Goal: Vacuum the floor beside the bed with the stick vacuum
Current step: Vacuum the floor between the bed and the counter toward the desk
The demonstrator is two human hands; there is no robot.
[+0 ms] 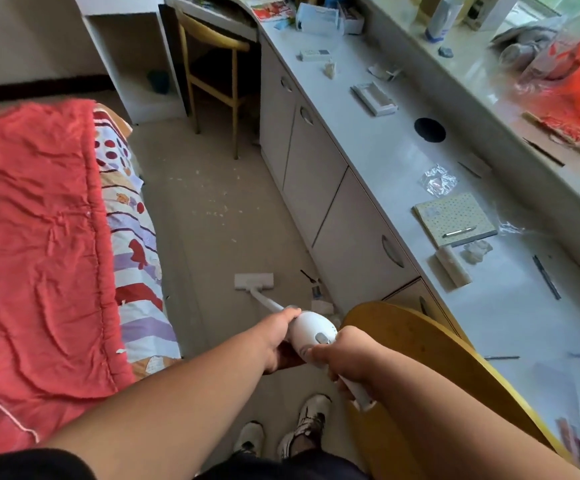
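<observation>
Both hands grip a white plastic stick vacuum (311, 332), the left hand (276, 341) steadying its rounded body and the right hand (345, 353) clasping the handle, so its flat head (254, 281) rests on the beige floor (205, 220) beside the red-quilted bed (35, 237), short of scattered pale crumbs (209, 199)

A: what's on the floor (191, 258)?
B: pale crumbs (209, 199) scattered mid-aisle, the white vacuum head (254, 281) flat on it, bits of litter (318, 296) by the cabinet.
</observation>
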